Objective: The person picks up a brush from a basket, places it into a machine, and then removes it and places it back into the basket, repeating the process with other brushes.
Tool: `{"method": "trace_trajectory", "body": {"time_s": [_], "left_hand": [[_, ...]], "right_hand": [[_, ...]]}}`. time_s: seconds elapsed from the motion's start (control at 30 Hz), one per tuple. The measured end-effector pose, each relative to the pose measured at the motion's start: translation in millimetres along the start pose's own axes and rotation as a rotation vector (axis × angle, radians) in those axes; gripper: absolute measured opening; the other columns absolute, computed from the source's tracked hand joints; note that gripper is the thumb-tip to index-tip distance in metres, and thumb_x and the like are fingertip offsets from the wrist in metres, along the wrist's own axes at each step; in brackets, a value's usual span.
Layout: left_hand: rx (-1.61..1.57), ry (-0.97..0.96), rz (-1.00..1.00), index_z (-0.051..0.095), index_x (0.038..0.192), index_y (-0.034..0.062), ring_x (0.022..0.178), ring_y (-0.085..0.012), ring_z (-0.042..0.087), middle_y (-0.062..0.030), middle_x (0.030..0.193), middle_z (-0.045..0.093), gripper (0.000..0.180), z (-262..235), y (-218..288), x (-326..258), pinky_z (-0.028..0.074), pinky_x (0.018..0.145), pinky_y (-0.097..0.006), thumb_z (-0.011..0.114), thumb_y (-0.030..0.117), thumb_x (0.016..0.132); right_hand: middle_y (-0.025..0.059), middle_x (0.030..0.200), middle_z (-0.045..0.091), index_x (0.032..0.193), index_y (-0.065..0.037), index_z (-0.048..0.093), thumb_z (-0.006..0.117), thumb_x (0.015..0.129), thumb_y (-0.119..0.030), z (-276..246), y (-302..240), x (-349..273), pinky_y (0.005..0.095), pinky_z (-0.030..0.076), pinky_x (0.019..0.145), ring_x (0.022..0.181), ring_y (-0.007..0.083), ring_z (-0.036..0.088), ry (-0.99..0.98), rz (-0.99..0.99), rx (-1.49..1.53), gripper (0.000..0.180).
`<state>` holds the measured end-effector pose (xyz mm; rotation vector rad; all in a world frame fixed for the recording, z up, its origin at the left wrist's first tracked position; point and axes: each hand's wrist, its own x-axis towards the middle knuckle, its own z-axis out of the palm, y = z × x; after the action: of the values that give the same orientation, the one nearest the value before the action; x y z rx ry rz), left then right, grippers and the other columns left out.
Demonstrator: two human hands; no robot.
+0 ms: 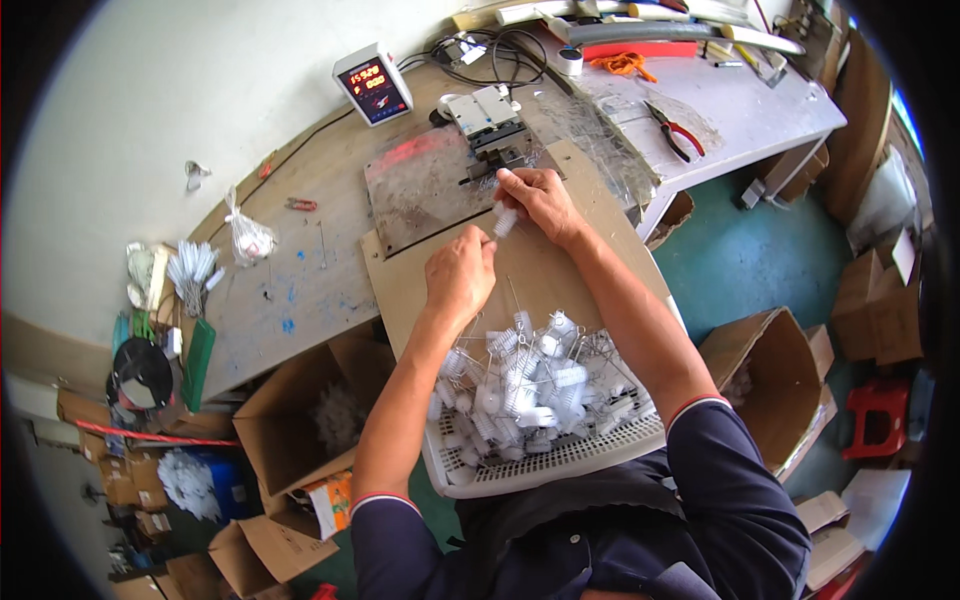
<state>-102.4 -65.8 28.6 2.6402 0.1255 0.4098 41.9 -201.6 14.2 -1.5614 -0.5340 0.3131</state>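
A small white brush with spiral bristles (505,219) is between my two hands, just in front of a small bench machine (490,125). My right hand (541,205) is closed on its upper end, close to the machine's dark metal jaw. My left hand (459,274) is pinched at the lower end of the brush; its fingertips partly hide what they grip. Below my forearms, a white plastic basket (560,463) holds a heap of similar white brushes (520,385) with twisted wire stems.
The machine stands on a metal plate (410,205). A digital counter box (373,88) is behind it, with black cables. Red-handled pliers (675,130) lie on the white side table (780,110). Cardboard boxes (300,400) stand below left and right; a red stool (877,417) is far right.
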Motion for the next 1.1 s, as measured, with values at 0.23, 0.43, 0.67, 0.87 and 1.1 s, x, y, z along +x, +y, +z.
{"method": "trace_trajectory", "body": {"time_s": [0.23,0.43,0.67,0.87,1.1], "left_hand": [[-0.157,0.050,-0.058,0.062,0.099,0.0023,0.068,-0.0301,0.067,-0.0115,0.074,0.069,0.013,-6.4,-14.7,17.4,0.051,0.066,-0.041,0.059,0.015,0.101],[-0.147,0.065,-0.023,0.065,0.100,0.0044,0.081,-0.0379,0.069,-0.0174,0.086,0.071,0.012,-14.0,-13.6,19.8,0.052,0.073,-0.048,0.065,0.016,0.097],[-0.019,0.175,0.105,0.071,0.097,0.0043,0.078,-0.0331,0.068,-0.0142,0.088,0.070,0.008,-29.6,-19.1,25.2,0.053,0.071,-0.042,0.070,0.011,0.092],[0.075,0.294,0.103,0.071,0.095,0.0058,0.082,-0.0362,0.066,-0.0131,0.089,0.067,0.006,-14.2,-42.6,43.3,0.052,0.073,-0.045,0.069,0.010,0.092],[0.059,0.265,0.106,0.071,0.095,0.0052,0.083,-0.0371,0.066,-0.0139,0.088,0.067,0.006,7.3,-55.6,66.5,0.052,0.073,-0.045,0.070,0.010,0.091]], "right_hand": [[0.0003,0.073,0.066,0.092,-0.003,0.072,0.073,0.094,-0.028,-1.6,-9.7,-4.9,0.0219,0.043,0.053,0.060,0.0051,0.056,-0.196,0.044,0.168,0.025],[0.0022,0.073,0.066,0.091,0.000,0.072,0.075,0.093,-0.017,0.3,-2.7,0.2,0.0219,0.046,0.050,0.059,0.0065,0.058,-0.100,0.082,0.248,0.017],[0.0045,0.073,0.067,0.094,0.001,0.071,0.073,0.096,-0.020,0.1,1.5,4.2,0.0227,0.046,0.049,0.058,0.0087,0.059,-0.011,0.085,0.335,0.022],[0.0024,0.071,0.066,0.096,-0.002,0.072,0.067,0.099,-0.024,2.1,-8.6,3.4,0.0216,0.041,0.047,0.054,0.0060,0.054,0.337,0.098,0.282,0.023],[0.0009,0.069,0.064,0.098,-0.001,0.072,0.066,0.099,-0.023,1.1,-5.9,6.3,0.0212,0.038,0.047,0.055,0.0048,0.051,0.418,0.083,0.260,0.022]]}}
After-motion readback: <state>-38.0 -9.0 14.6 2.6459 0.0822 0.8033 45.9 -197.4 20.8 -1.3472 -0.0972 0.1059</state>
